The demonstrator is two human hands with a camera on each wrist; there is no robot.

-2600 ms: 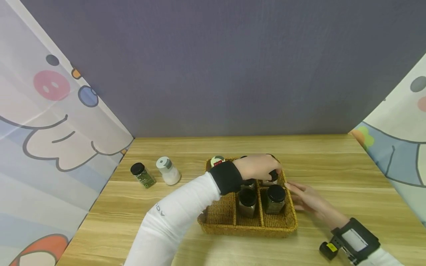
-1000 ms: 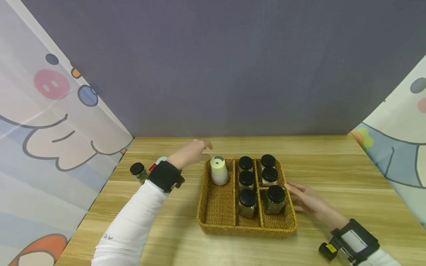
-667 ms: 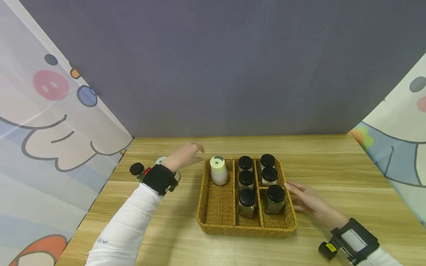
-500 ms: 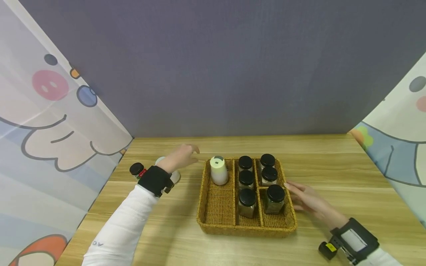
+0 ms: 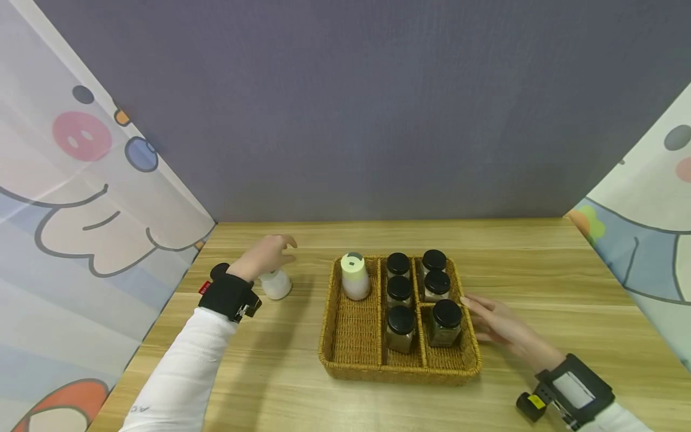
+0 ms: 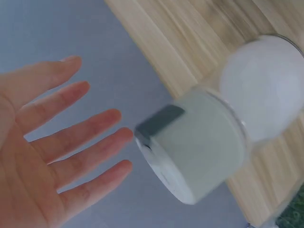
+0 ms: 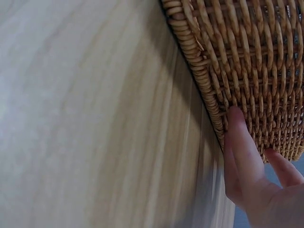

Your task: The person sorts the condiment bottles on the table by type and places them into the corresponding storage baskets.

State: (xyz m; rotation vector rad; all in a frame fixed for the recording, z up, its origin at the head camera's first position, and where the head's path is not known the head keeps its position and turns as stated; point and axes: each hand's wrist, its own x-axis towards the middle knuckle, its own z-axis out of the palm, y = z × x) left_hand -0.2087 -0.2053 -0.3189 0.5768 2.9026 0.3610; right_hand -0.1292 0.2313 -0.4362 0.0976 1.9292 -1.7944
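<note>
My left hand [image 5: 264, 257], fingers spread, hovers over a clear shaker jar [image 5: 277, 285] of white grains on the left of the table. In the left wrist view that jar's pale flip lid [image 6: 199, 142] lies just beyond my fingertips, and the palm holds nothing. Behind my left wrist, a black-lidded jar [image 5: 218, 271] is mostly hidden. My right hand [image 5: 502, 329] touches the right side of a divided wicker basket [image 5: 399, 375]; in the right wrist view its straight fingers [image 7: 242, 147] lie against the weave.
Inside the basket, a pale-lidded shaker [image 5: 355, 279] stands at the back of the left compartment. Several black-lidded spice jars [image 5: 401, 321] fill the middle and right compartments. A grey panel [image 5: 388, 120] rises behind the wooden table [image 5: 302, 384].
My left hand has withdrawn from the basket's right compartments, where a small black-lidded jar now stands, and moved left to the shaker jar. My right hand has stayed at the basket's side.
</note>
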